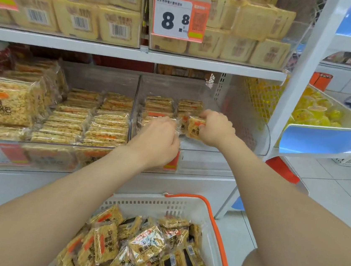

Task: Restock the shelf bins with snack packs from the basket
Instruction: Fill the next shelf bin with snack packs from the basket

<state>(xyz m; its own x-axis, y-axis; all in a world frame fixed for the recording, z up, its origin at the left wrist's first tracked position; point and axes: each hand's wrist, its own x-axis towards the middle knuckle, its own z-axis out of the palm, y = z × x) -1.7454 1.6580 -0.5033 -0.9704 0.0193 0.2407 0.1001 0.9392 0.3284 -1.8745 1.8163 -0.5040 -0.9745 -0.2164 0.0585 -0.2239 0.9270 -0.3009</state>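
White shelving was fitted with clear bins above a tiled floor. In the right bin a snack pack was gripped by the right hand; the left hand was curled beside it, its hold unclear. More packs were heaped in the basket.

Your right hand grips one snack pack just off centre toward 3 o'clock, inside the clear bin and in front of the stacked packs. Your left hand sits at centre, just beside it, with its fingers curled down. Whether it holds anything is hidden. The neighbouring bin at 9 o'clock is well filled. The basket at 6 o'clock holds loose packs. A price tag reading 8.8 hangs at 12 o'clock.
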